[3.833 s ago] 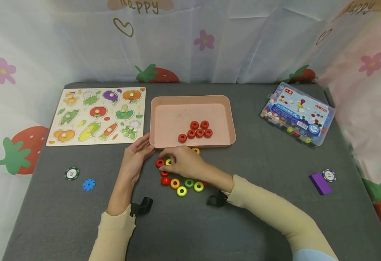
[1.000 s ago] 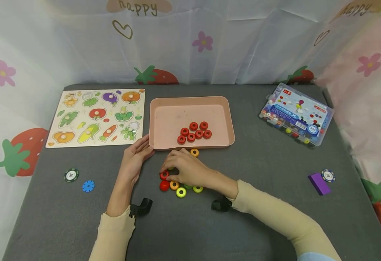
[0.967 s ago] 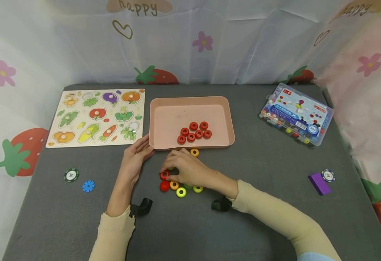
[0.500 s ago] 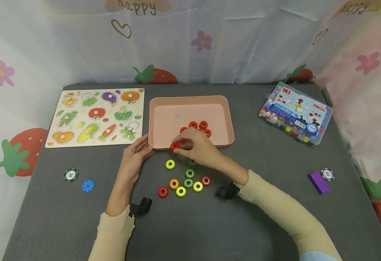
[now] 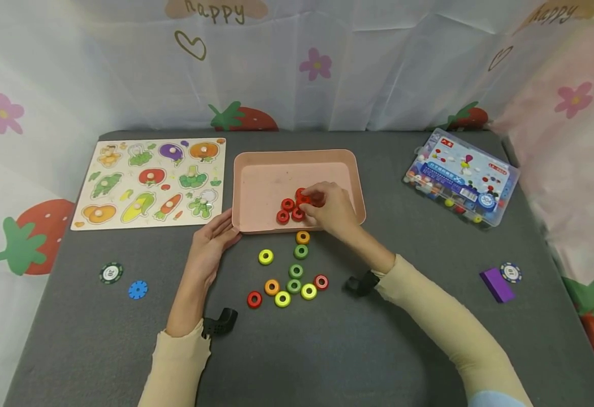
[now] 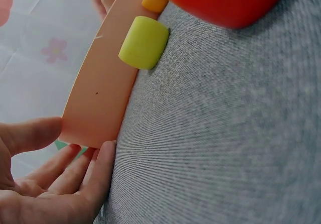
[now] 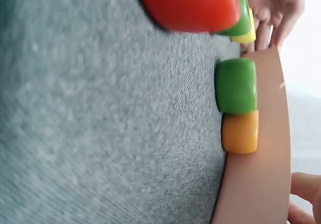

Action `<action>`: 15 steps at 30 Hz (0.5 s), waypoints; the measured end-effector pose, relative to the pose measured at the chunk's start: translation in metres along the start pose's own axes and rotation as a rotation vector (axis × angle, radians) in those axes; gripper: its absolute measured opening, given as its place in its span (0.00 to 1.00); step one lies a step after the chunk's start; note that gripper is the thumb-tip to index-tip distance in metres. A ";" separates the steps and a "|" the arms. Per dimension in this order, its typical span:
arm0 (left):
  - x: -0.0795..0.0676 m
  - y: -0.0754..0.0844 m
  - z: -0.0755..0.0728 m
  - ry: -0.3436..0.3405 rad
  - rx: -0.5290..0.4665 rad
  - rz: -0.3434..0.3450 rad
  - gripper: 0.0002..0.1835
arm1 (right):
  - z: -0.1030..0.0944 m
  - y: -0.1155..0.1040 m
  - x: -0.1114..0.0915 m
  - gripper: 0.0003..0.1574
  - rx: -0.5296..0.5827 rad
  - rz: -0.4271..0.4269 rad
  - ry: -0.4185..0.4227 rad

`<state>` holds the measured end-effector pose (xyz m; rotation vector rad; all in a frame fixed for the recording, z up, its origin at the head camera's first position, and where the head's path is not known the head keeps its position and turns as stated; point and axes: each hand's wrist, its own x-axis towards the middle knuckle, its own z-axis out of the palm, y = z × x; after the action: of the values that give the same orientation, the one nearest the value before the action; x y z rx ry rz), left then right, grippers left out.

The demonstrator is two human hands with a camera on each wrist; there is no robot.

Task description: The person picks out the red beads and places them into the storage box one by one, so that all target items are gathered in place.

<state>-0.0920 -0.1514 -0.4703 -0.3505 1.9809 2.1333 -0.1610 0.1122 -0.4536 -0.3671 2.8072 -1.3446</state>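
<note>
My right hand [image 5: 333,208] is over the pink tray [image 5: 256,175], pinching a red bead [image 5: 304,199] between thumb and fingertips. Several red beads [image 5: 282,217] lie in the tray around it, some partly hidden by the fingers. At the tray's front left corner, my left hand [image 5: 210,249] rests with fairly straight fingers along the side; in the left wrist view the thumb [image 6: 37,132] meets the upper rim. Just in front of the tray stand an orange bead [image 5: 303,237] and a green bead [image 5: 301,251].
Nearer lie a yellow bead [image 5: 265,257], a red bead [image 5: 254,299] and several others. Left is a vegetable puzzle board [image 5: 185,217], with a blue disc [image 5: 138,290] and a poker chip [image 5: 111,273]. Right are a plastic case [image 5: 462,178], a purple block [image 5: 498,285] and another chip [image 5: 511,272].
My right hand has picked up a red bead from the near group and carried it up and right, into the tray. Another red bead in that group has shifted slightly. The left hand stays put.
</note>
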 end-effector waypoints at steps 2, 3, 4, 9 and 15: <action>0.000 0.000 0.000 0.001 0.002 0.000 0.29 | 0.000 0.001 0.002 0.15 0.002 -0.001 0.010; 0.000 0.000 0.000 0.003 0.002 0.001 0.29 | 0.000 0.001 0.002 0.16 0.004 -0.002 0.012; 0.000 0.000 0.000 0.002 0.002 0.001 0.29 | 0.000 0.001 0.002 0.16 0.006 -0.002 0.012; 0.000 -0.001 0.000 0.000 0.003 0.001 0.29 | 0.002 0.003 0.003 0.17 0.015 -0.002 0.015; 0.001 0.000 -0.001 -0.003 0.002 0.001 0.29 | -0.002 0.002 -0.004 0.15 0.040 -0.036 -0.005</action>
<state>-0.0926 -0.1522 -0.4706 -0.3457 1.9816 2.1306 -0.1577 0.1160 -0.4540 -0.4208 2.7780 -1.4030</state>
